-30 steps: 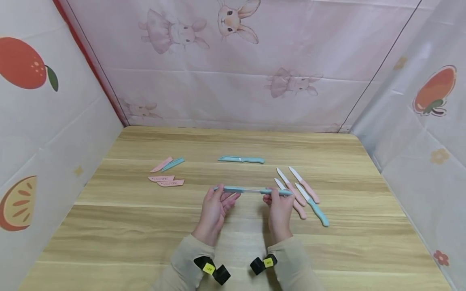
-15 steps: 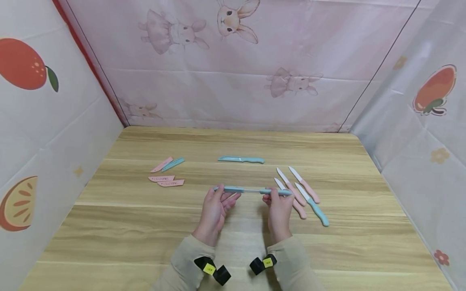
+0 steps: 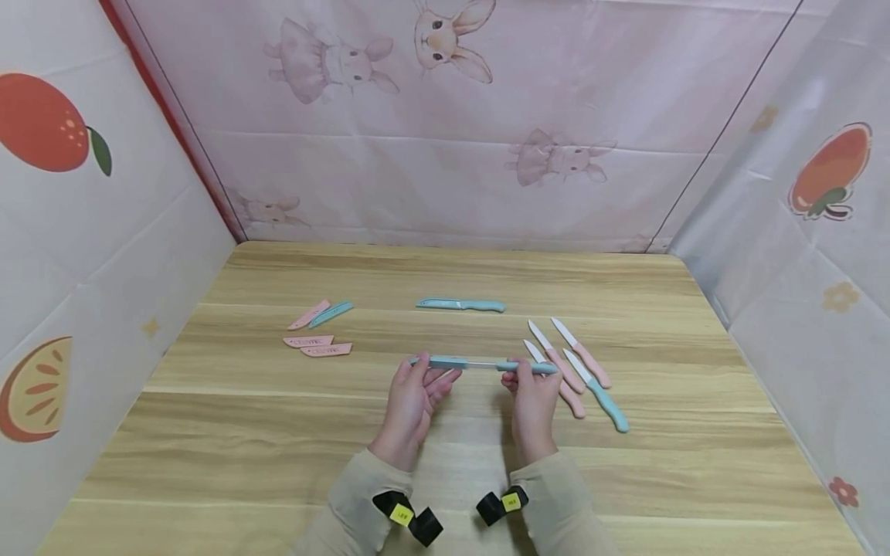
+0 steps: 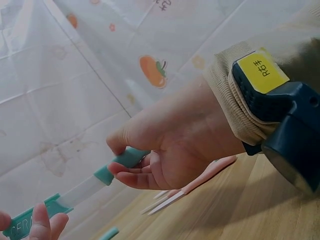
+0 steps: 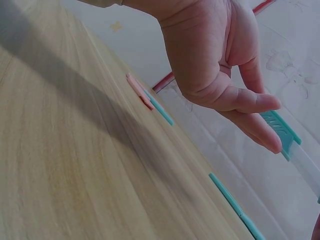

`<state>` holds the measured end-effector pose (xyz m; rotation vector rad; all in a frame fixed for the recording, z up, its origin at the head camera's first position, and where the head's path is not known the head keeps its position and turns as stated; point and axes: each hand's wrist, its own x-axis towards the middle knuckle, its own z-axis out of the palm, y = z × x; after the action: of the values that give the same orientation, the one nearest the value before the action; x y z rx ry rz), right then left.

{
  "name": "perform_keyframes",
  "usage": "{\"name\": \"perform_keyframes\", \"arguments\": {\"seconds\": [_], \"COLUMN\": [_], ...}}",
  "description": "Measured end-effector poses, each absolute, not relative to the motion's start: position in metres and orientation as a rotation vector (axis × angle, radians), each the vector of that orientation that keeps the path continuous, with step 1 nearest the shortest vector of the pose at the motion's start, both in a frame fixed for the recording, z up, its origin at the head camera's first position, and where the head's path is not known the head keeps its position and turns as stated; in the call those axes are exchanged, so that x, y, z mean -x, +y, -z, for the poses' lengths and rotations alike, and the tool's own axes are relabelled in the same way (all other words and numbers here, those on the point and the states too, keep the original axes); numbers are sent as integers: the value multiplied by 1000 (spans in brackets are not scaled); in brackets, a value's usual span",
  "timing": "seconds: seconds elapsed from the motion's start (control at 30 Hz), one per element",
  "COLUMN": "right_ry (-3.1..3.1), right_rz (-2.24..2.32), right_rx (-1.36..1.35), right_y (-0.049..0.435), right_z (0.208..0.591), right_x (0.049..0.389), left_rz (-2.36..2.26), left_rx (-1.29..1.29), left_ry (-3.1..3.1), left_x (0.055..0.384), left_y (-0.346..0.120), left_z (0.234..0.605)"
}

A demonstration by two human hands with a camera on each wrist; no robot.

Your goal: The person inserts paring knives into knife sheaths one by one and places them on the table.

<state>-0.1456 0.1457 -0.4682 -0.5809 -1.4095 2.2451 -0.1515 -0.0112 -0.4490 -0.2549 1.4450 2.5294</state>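
Note:
My left hand (image 3: 410, 405) pinches a teal blade sheath (image 3: 447, 362) between thumb and fingers, above the table. In the right wrist view the sheath (image 5: 280, 132) has raised lettering. My right hand (image 3: 534, 409) grips the teal handle (image 3: 511, 366) of a paring knife. The knife's pale blade (image 4: 82, 191) points left, its tip end inside the sheath's mouth, with a stretch of blade bare between sheath and handle. Just right of my right hand lie several unsheathed knives: pink-handled knives (image 3: 582, 355) and a teal-handled knife (image 3: 603, 398), blades pointing away.
A sheathed teal knife (image 3: 461, 305) lies at the back middle of the wooden table (image 3: 243, 448). To the left lie pink sheaths (image 3: 327, 350) and a teal sheath (image 3: 330, 315). Printed cloth walls (image 3: 417, 185) stand around the table's back and sides.
Both hands stay almost still with the sheath and knife; the left hand and sheath shift very slightly to the right. The things on the table have not moved.

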Motion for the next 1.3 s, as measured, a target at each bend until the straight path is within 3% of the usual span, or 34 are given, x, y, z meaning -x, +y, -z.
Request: {"name": "perform_keyframes", "arguments": {"seconds": [1.3], "right_ry": [-1379], "right_rz": [-2257], "right_rx": [605], "right_y": [143], "right_z": [477], "right_x": [149], "left_rz": [-2515], "left_rx": [312], "left_ry": [1443], "left_x": [151], "left_y": [-8], "left_z": [451]}}
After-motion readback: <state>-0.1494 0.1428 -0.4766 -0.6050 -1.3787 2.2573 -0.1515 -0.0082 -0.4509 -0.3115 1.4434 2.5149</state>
